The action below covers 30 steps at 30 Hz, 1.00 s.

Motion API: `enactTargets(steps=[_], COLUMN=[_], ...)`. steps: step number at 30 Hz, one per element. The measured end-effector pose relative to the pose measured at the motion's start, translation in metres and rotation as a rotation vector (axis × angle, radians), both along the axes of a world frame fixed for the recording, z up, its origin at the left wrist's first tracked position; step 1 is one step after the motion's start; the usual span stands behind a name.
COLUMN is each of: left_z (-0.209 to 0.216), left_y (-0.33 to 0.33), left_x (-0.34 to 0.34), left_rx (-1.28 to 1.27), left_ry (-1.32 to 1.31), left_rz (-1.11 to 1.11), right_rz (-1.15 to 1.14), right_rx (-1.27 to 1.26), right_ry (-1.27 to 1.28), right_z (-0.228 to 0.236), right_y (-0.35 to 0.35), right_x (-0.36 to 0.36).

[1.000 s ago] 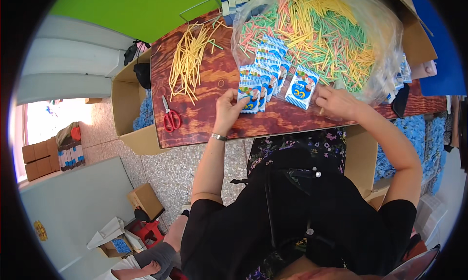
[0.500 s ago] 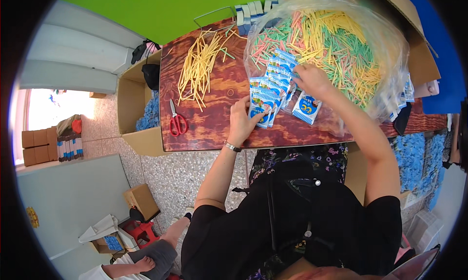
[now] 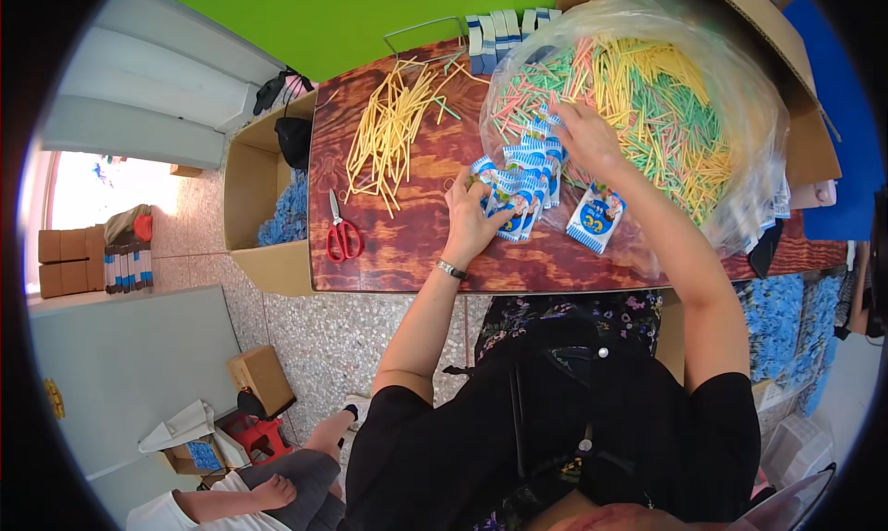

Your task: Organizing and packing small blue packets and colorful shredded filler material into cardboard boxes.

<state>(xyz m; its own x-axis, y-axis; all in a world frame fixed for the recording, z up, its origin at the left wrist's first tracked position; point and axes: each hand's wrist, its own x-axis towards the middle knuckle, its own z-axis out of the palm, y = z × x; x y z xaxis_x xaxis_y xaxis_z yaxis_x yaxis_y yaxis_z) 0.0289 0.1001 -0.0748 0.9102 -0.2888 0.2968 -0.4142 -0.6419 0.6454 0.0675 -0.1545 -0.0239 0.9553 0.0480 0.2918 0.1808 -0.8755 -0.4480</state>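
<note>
Small blue-and-white packets (image 3: 529,172) lie overlapped in rows on the reddish wood-grain table. My left hand (image 3: 474,218) grips the near left end of these packets, thumb and fingers on their edges. At their far end, my right hand (image 3: 589,141) has its fingers closed on the top packets, beside the big bag; its fingertips are partly hidden. A separate packet (image 3: 597,218) lies on the table below my right forearm. Short yellow, green and pink sticks fill the clear plastic bag (image 3: 754,96).
Long yellow sticks (image 3: 388,133) lie loose on the table, with red-handled scissors (image 3: 342,235) nearer me. Blue-and-white bundles (image 3: 495,41) stand at the back beside a wire rack (image 3: 421,33). An open cardboard box (image 3: 242,189) adjoins the left edge. Another person's hand (image 3: 275,492) shows lower left.
My view has shifted slightly, moving the table rightward in the picture. The packets under my hands have been pushed closer together and skewed, the left ones now tilted. Both hands stay on them.
</note>
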Motion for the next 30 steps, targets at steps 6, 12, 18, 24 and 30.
enactTargets(steps=[6,12,18,24,30], left_z=[0.001,0.004,-0.002,-0.009,0.004], left_y=[0.004,0.018,0.016,0.020,0.033], left_x=[0.003,0.007,0.009,0.012,0.036], left_rx=[-0.062,0.104,-0.130,-0.325,0.044], left_ry=[0.245,0.083,0.278,0.283,0.283], left_rz=[-0.055,0.046,-0.036,-0.115,-0.125], right_rz=[-0.086,0.020,0.201,0.410,0.309], right_rx=[-0.221,-0.176,0.228,0.135,0.279], right_ry=[0.222,0.131,0.441,0.376,0.367], right_z=[0.005,-0.008,0.007,0.019,0.007], right_y=[-0.003,-0.008,0.001,0.015,0.016], right_x=[0.020,0.021,0.014,-0.018,-0.020])
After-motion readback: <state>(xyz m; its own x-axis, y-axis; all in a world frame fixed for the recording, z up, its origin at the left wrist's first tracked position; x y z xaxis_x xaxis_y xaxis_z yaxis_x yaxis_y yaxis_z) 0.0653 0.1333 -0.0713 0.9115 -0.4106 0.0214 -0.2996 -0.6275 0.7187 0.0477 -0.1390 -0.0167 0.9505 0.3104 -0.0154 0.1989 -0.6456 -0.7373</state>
